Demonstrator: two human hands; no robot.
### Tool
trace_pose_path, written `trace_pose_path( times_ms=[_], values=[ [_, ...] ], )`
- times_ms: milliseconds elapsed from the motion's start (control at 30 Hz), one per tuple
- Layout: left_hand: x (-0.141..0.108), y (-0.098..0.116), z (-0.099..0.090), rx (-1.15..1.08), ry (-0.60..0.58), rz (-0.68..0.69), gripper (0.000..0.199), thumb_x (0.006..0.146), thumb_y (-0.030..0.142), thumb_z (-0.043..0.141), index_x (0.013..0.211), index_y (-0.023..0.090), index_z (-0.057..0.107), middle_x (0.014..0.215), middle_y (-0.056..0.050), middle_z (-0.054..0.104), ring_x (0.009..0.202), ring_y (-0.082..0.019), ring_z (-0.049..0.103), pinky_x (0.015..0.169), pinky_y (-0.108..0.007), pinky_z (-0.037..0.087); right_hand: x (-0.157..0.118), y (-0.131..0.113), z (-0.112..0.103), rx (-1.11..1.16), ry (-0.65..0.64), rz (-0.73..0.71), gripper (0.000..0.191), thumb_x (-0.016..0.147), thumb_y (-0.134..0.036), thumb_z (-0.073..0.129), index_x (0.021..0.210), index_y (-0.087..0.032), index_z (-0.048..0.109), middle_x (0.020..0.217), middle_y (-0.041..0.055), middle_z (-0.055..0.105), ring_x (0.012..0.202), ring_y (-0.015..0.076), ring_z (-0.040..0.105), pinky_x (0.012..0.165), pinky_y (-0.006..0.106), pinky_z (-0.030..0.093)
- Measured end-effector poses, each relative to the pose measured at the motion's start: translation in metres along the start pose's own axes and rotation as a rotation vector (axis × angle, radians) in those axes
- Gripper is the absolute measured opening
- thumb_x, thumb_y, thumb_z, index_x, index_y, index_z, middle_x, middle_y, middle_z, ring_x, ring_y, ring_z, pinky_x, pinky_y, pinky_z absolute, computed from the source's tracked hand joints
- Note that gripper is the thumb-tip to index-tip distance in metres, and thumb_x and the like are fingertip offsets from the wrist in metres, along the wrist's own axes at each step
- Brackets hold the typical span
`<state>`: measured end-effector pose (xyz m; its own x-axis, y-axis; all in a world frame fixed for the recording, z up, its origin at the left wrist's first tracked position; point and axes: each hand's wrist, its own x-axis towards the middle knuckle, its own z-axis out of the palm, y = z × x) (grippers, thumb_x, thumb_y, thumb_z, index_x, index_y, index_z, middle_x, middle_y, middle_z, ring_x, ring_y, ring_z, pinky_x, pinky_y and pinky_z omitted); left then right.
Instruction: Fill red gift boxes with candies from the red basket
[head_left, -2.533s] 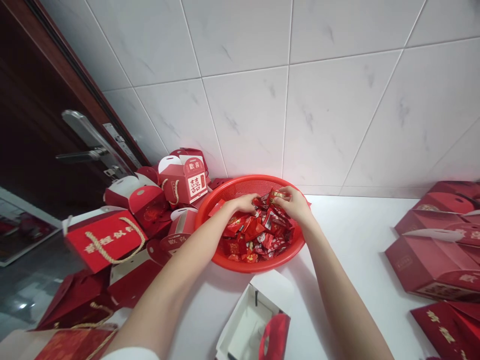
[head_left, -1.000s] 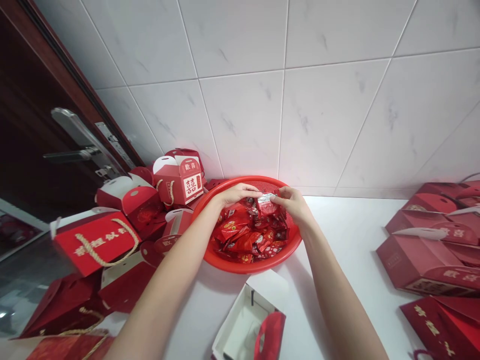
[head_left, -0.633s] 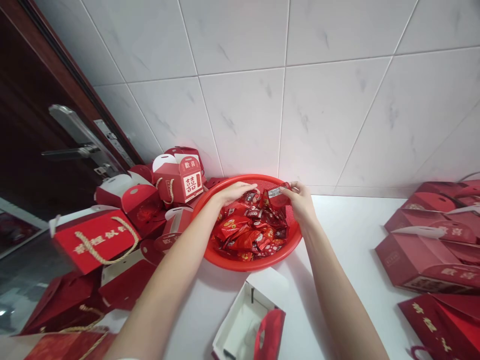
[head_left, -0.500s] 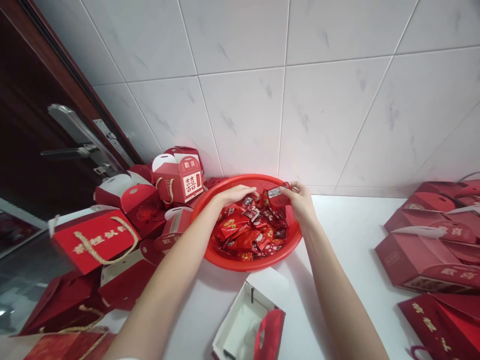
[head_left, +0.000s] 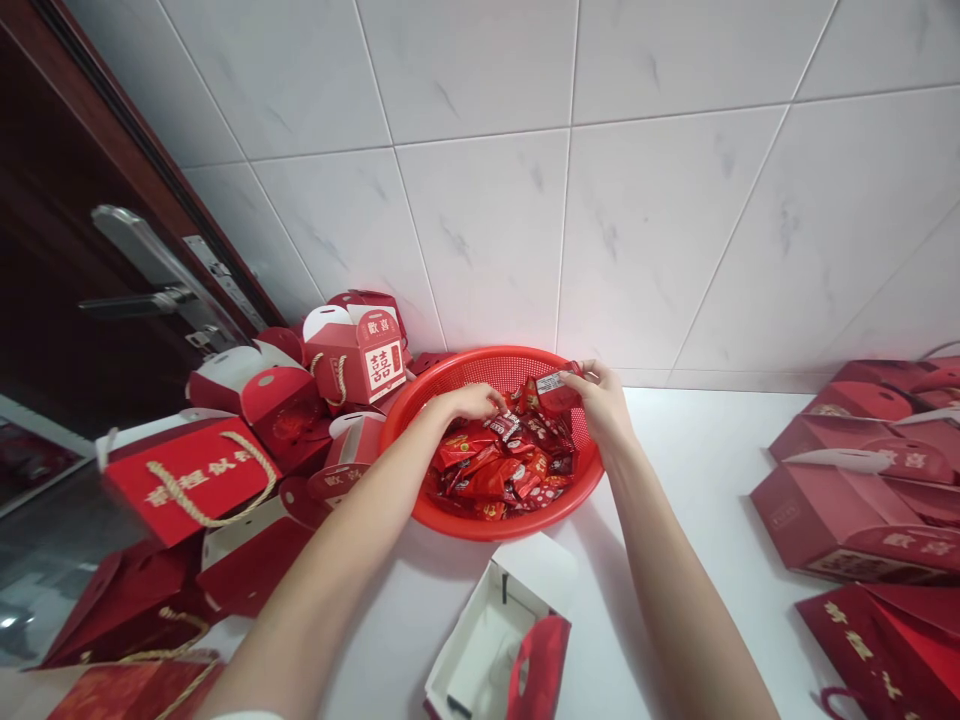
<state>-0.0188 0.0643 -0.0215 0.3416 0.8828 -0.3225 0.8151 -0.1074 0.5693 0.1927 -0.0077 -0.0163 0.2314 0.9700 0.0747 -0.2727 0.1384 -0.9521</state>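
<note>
Picking step: your right hand (head_left: 606, 405) pinches a flat red glossy packet (head_left: 556, 398); left hand (head_left: 472, 402), grip unclear, needs a sure pinch on shiny red wrapped sweets (head_left: 491, 478).

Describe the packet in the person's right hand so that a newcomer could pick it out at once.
Below the tiled wall, a red basket stands on a white table. Over its back right part, the right hand pinches a red packet. Unlike the packets heaped lower in the basket, it is gripped by this hand and shows a pale printed label.
</note>
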Motion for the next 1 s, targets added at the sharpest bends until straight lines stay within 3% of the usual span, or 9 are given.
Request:
trace_pose_path(
  times_ms=[100, 200, 300, 433, 533, 633, 700, 800, 1000],
  values=[
    [-0.003, 0.005, 0.003, 0.049, -0.050, 0.040, 0.028, 0.050, 0.014, 0.077, 0.076, 0.026, 0.079, 0.075, 0.004, 0.075, 0.080, -0.019, 0.067, 0.069, -0.022, 0.046, -0.001, -0.001, 0.000, 0.003, 0.010, 0.007, 0.023, 0.062, -0.028, 0.073, 0.072, -0.023, 0.054, 0.067, -0.0030, 0.065, 0.062, 0.0162, 0.064, 0.059, 0.029, 0.054],
    [-0.003, 0.011, 0.005, 0.122, -0.068, 0.070, 0.022, 0.047, 0.017, 0.080, 0.067, 0.026, 0.076, 0.069, 0.005, 0.073, 0.075, -0.019, 0.065, 0.066, -0.022, 0.045, -0.001, -0.001, 0.000, 0.012, 0.016, 0.011, 0.023, 0.062, -0.029, 0.073, 0.073, -0.023, 0.054, 0.068, -0.0023, 0.066, 0.062, 0.0170, 0.065, 0.059, 0.030, 0.056],
    [-0.002, 0.017, 0.009, 0.143, -0.077, 0.065, 0.011, 0.055, 0.027, 0.079, 0.055, 0.022, 0.069, 0.055, 0.004, 0.065, 0.063, -0.017, 0.061, 0.059, -0.023, 0.042, 0.000, 0.000, 0.000, 0.031, 0.013, 0.009, 0.023, 0.062, -0.030, 0.074, 0.074, -0.023, 0.055, 0.068, -0.0024, 0.065, 0.061, 0.0176, 0.065, 0.060, 0.032, 0.057],
    [0.001, 0.029, 0.025, 0.085, 0.001, 0.105, 0.032, 0.072, 0.046, 0.073, 0.053, 0.020, 0.066, 0.051, 0.001, 0.059, 0.060, -0.017, 0.058, 0.058, -0.025, 0.039, 0.002, 0.001, -0.001, 0.032, 0.024, -0.020, 0.022, 0.062, -0.027, 0.073, 0.072, -0.023, 0.054, 0.067, -0.0032, 0.065, 0.064, 0.0172, 0.065, 0.062, 0.031, 0.057],
    [0.004, 0.038, 0.032, -0.003, 0.020, 0.167, 0.024, 0.067, 0.037, 0.078, 0.055, 0.018, 0.068, 0.055, 0.000, 0.062, 0.063, -0.018, 0.059, 0.063, -0.027, 0.041, 0.003, 0.002, -0.001, 0.054, 0.030, -0.010, 0.022, 0.063, -0.026, 0.073, 0.072, -0.022, 0.054, 0.067, -0.0028, 0.065, 0.063, 0.0170, 0.064, 0.062, 0.031, 0.056],
    [0.002, 0.040, 0.021, -0.104, 0.021, 0.221, 0.019, 0.069, 0.034, 0.076, 0.064, 0.017, 0.071, 0.065, -0.001, 0.069, 0.070, -0.019, 0.063, 0.071, -0.028, 0.047, 0.005, 0.003, -0.001, 0.095, 0.041, -0.002, 0.024, 0.062, -0.027, 0.074, 0.072, -0.023, 0.053, 0.066, -0.0028, 0.064, 0.061, 0.0170, 0.063, 0.060, 0.031, 0.056],
    [-0.002, 0.037, 0.006, -0.317, 0.043, 0.277, 0.024, 0.071, 0.040, 0.075, 0.073, 0.016, 0.072, 0.076, -0.003, 0.074, 0.077, -0.019, 0.066, 0.079, -0.030, 0.050, 0.006, 0.002, -0.001, 0.121, 0.051, -0.008, 0.025, 0.061, -0.027, 0.074, 0.072, -0.023, 0.053, 0.065, -0.0032, 0.064, 0.061, 0.0170, 0.063, 0.059, 0.031, 0.056],
    [-0.009, 0.029, -0.013, -0.623, 0.115, 0.303, 0.033, 0.063, 0.042, 0.083, 0.077, 0.014, 0.071, 0.082, -0.006, 0.076, 0.080, -0.018, 0.068, 0.087, -0.035, 0.052, 0.006, 0.001, -0.001, 0.148, 0.067, -0.002, 0.026, 0.059, -0.028, 0.074, 0.072, -0.023, 0.053, 0.065, -0.0036, 0.063, 0.061, 0.0166, 0.063, 0.057, 0.030, 0.055],
    [-0.016, 0.020, -0.020, -0.652, 0.247, 0.297, 0.042, 0.055, 0.040, 0.090, 0.084, 0.014, 0.074, 0.083, -0.005, 0.077, 0.083, -0.019, 0.068, 0.091, -0.036, 0.051, 0.003, 0.000, -0.002, 0.111, 0.012, 0.002, 0.027, 0.058, -0.028, 0.075, 0.072, -0.023, 0.053, 0.066, -0.0036, 0.065, 0.061, 0.0168, 0.063, 0.058, 0.030, 0.054]
  ],
)
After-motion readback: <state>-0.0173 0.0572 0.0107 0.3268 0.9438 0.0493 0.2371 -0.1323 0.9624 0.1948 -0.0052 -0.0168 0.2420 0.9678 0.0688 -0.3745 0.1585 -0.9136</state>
